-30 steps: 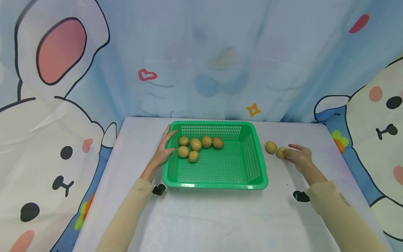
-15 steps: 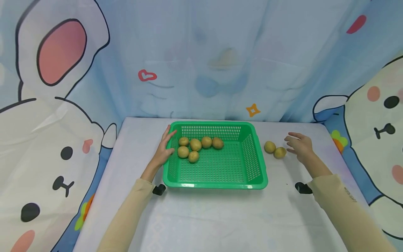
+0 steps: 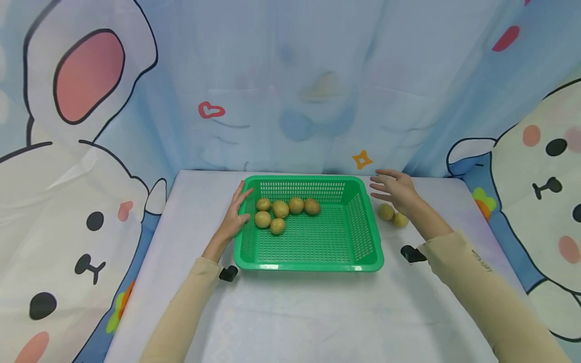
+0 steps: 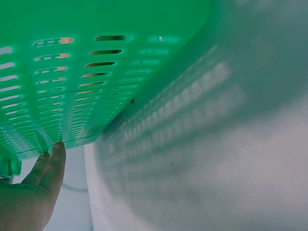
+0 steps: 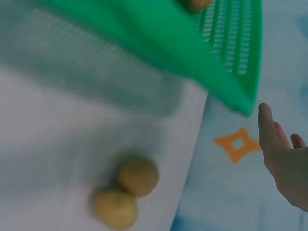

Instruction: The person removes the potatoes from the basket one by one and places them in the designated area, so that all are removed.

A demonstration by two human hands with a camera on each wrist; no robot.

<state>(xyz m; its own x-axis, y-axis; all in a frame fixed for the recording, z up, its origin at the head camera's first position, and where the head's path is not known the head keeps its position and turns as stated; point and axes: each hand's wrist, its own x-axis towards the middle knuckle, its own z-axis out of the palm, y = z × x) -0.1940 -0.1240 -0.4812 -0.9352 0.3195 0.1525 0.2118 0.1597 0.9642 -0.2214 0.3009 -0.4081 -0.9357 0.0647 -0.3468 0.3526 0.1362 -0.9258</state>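
A green plastic basket [image 3: 313,247] with slotted sides stands on the table, several potatoes [image 3: 280,208] grouped in its left half. My left hand [image 3: 234,218] rests against the basket's left side, its fingers fairly straight; the left wrist view shows fingertips [image 4: 58,149] touching the slotted outer wall. Just right of the basket's far right corner, my right hand [image 3: 396,191] hovers with fingers spread and holds nothing. Below it on the table lie two potatoes, one potato [image 3: 386,212] close beside the other potato [image 3: 401,220]. In the right wrist view the same potatoes [image 5: 138,176] are blurred.
A white cloth covers the table [image 3: 290,317]. Behind it hangs a blue printed curtain [image 3: 281,91] that meets the table's back edge. A small black device [image 3: 228,273] sits at the left wrist, and another black device [image 3: 412,253] at the right wrist.
My right hand first touched the nearer right-hand potato, then let go and lifted away. It has since moved left and back toward the basket's right rim. The left hand stays in place.
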